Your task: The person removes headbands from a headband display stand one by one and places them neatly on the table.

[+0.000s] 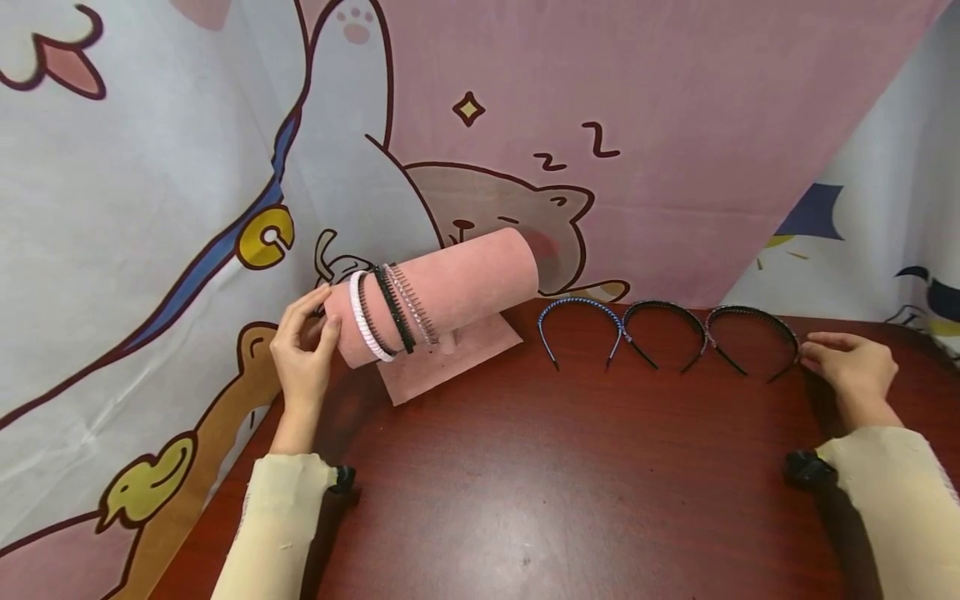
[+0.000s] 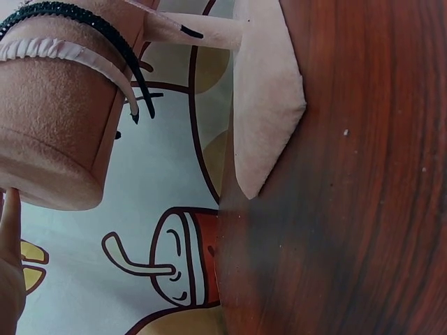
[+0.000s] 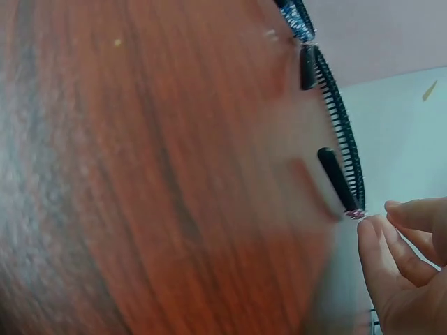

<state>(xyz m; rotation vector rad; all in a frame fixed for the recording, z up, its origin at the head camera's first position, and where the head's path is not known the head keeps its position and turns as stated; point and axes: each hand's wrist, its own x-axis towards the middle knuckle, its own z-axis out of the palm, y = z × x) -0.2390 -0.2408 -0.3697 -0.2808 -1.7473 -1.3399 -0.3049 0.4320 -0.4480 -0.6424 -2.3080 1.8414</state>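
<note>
A pink padded roll stand [image 1: 465, 279] with a flat base [image 1: 450, 367] is at the back left. Around its roll sit a white headband [image 1: 365, 317], a black headband [image 1: 393, 308] and a glittery toothed headband [image 1: 412, 308]. My left hand [image 1: 303, 346] holds the roll's left end between thumb and fingers; the left wrist view shows one digit against the end. Along the table's back stand a blue headband [image 1: 577, 302], a dark middle headband [image 1: 663, 304] and a dark right headband [image 1: 753, 310] in a row. My right hand [image 1: 855, 371] pinches the right headband's right side.
The dark red wooden table [image 1: 525, 483] reaches toward me from the headbands. A cartoon-print cloth [image 1: 675, 167] hangs close behind the table and on its left side. Black wrist devices [image 1: 810, 469] sit at both sleeves.
</note>
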